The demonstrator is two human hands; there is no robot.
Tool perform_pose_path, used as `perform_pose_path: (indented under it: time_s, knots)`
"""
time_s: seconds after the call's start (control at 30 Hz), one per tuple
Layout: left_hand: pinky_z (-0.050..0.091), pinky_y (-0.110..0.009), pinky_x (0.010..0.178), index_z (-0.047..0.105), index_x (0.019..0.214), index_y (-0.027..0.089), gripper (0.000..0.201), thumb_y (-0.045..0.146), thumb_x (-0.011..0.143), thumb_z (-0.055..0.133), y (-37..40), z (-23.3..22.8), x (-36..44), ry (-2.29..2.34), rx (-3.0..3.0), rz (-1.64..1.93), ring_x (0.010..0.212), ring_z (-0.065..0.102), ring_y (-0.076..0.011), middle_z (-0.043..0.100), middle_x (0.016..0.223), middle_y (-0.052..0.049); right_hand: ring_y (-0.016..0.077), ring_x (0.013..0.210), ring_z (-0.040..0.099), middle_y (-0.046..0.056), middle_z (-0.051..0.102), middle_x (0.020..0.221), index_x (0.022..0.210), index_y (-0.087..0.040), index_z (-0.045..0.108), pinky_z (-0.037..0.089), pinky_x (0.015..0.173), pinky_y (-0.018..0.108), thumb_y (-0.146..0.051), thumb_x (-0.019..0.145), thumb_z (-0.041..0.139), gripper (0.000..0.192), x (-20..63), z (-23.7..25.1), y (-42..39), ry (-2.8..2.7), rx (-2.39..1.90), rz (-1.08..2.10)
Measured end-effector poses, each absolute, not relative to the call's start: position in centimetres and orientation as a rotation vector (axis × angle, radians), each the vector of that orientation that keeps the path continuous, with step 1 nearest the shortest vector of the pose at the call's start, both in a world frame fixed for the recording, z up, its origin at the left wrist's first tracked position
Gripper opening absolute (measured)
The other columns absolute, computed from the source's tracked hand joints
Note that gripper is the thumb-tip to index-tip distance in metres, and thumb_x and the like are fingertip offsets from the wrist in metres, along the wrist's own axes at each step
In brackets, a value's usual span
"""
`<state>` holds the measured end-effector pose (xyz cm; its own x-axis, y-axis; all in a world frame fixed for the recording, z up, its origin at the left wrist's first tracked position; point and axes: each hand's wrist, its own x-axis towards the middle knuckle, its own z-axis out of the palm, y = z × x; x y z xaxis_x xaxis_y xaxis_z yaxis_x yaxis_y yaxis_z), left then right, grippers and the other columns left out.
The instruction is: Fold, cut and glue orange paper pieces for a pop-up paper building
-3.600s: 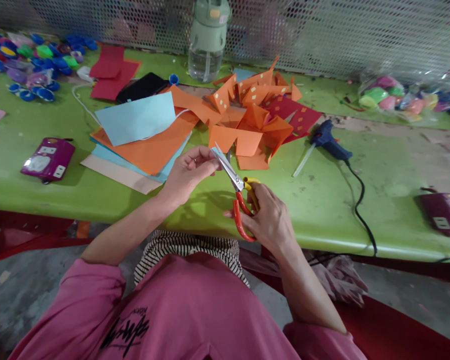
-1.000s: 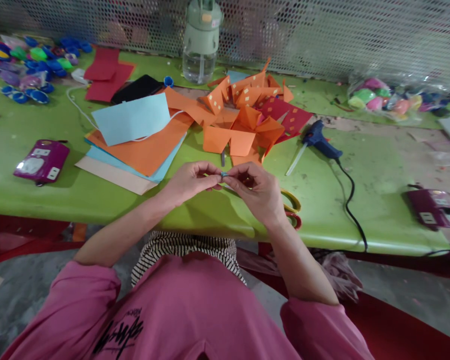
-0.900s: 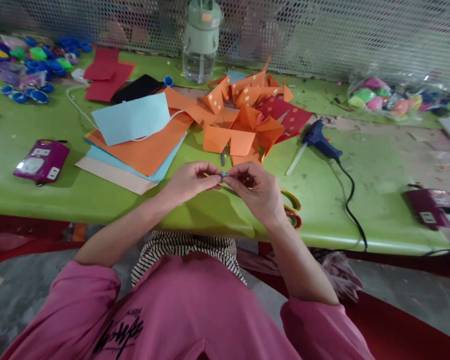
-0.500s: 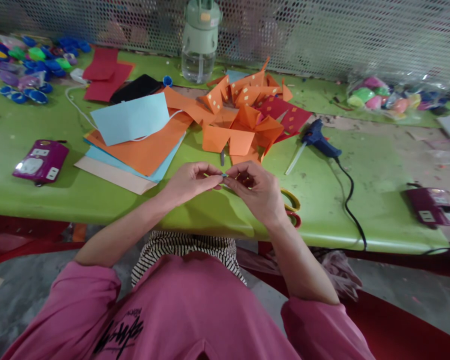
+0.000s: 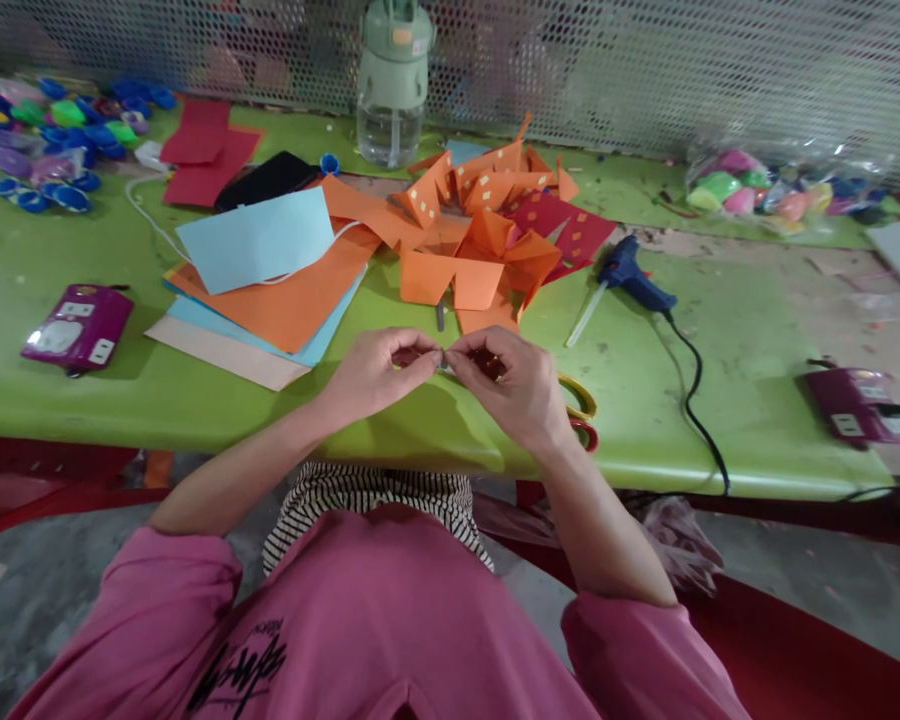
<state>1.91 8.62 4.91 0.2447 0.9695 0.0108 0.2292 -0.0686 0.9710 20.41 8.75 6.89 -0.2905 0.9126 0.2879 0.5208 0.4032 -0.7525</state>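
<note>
My left hand (image 5: 386,368) and my right hand (image 5: 506,382) meet fingertip to fingertip above the green table's front part. Both pinch a tiny greyish piece (image 5: 443,364), mostly covered by the fingers and too small to name. Just beyond the fingertips lie folded orange paper pieces (image 5: 476,283), some with pale square dots, beside a red dotted sheet (image 5: 577,232). A thin dark strip (image 5: 440,315) rests at their near edge. Scissors with yellow and red handles (image 5: 581,398) lie partly behind my right wrist.
Left of my hands is a stack of coloured paper with a light blue sheet (image 5: 259,240) on top. A blue glue gun (image 5: 637,275) with its cord lies right. Purple power sockets (image 5: 79,325) flank both sides. A water bottle (image 5: 392,90) stands against the perforated panel (image 5: 645,80).
The fingertips have closed in over the tiny piece, and less of it shows now. The whole view has shifted slightly; the things on the table stay in place.
</note>
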Motion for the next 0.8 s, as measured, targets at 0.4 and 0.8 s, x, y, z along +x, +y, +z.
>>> perform_pose_path:
  time_s: [0.4,0.8]
  knots:
    - [0.051,-0.024,0.071,0.068,0.08,0.015,0.021,0.036,0.08,0.072,8.8,4.6,1.9,0.959,1.348,0.935,0.074,0.065,-0.0119,0.071,0.077,-0.002,0.007,0.057,0.045,-0.004,0.055,0.068,0.083,-0.02,0.061,0.038,0.051,0.023,-0.041,0.086,0.069,0.023,19.2,5.6,7.7,-1.429,-1.153,1.106]
    - [0.056,-0.025,0.075,0.07,0.086,0.015,0.023,0.037,0.079,0.075,9.0,4.4,1.9,0.932,1.251,0.985,0.076,0.069,-0.0121,0.074,0.079,-0.002,0.0076,0.056,0.045,-0.003,0.059,0.072,0.092,-0.021,0.065,0.04,0.052,0.024,-0.051,0.088,0.066,0.03,19.5,5.5,7.5,-1.455,-1.174,1.088]
